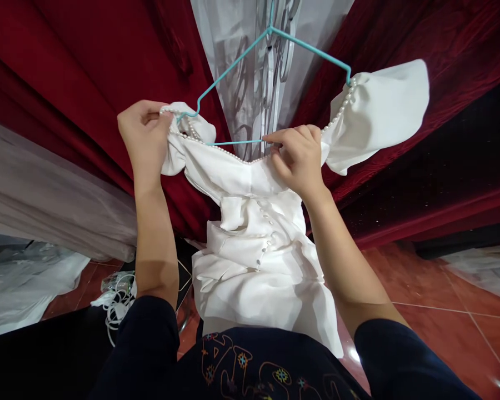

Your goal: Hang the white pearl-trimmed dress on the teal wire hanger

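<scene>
A white dress [270,294] with pearl-trimmed neckline hangs in front of me on a thin turquoise hanger [233,57]. My left hand [144,139] is closed on the dress's sleeve at the left, pinching its pearl edge beside the hanger's left end. At the neckline, my right hand [298,158] has its fingers bent around the hanger's lower bar, resting against the bodice. Part of that grip is hidden behind the hand. The puffed right sleeve [387,114] hangs from the hanger's other end. Small buttons run down the creased front.
Dark red curtains [87,72] flank white sheer cloth and a pale scrolled metal stand [270,83]. At the lower left, white cables [119,308] lie near a black surface [45,355] and pale tulle [29,283]. Red tiles [437,294] cover the floor.
</scene>
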Tool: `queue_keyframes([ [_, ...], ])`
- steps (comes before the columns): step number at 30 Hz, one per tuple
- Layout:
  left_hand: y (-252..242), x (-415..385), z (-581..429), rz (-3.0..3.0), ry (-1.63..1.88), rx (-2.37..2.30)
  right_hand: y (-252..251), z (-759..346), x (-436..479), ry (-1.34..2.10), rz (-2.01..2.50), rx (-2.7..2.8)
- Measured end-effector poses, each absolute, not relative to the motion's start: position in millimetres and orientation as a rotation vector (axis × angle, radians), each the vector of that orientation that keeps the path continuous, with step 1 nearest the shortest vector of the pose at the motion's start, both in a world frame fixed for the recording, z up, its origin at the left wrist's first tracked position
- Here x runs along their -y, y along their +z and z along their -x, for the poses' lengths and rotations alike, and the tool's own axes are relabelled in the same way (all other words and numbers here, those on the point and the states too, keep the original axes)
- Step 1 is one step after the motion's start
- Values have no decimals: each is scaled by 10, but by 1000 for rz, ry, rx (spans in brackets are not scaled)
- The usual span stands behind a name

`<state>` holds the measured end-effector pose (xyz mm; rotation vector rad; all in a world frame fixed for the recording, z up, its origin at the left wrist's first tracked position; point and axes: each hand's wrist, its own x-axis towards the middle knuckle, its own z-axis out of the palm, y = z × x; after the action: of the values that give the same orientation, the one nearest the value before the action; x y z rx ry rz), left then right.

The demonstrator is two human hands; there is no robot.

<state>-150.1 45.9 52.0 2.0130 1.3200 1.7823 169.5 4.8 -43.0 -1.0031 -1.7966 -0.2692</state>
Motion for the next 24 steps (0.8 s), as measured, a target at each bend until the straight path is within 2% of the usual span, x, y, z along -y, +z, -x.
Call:
queue_keyframes([
  [3, 435, -559, 1695, -1936, 1867, -1534, -445, -1691, -62, -274, 986, 1824],
  [8, 77, -540, 1825, -1975, 1477, -1891, -452, -1676, -47, -256, 856, 1775],
  [12, -161, -249, 1496, -2306, 1146, -1464, -456, -1607, -14, -183, 810, 1707],
  [15, -160, 49, 1099, -2568, 916, -1077, -471, -1574, -29, -195, 868, 1708],
  [19, 37, 273, 708, -2678, 1178, -816, -475, -1582, -60, -244, 880, 1722],
  [22, 193, 193, 607, -2657, 1448, -922, -483, -1593, -59, -251, 849, 1714],
  [24, 221, 71, 596, -2587, 1471, -1045, -499, -1592, -54, -262, 870, 1730],
])
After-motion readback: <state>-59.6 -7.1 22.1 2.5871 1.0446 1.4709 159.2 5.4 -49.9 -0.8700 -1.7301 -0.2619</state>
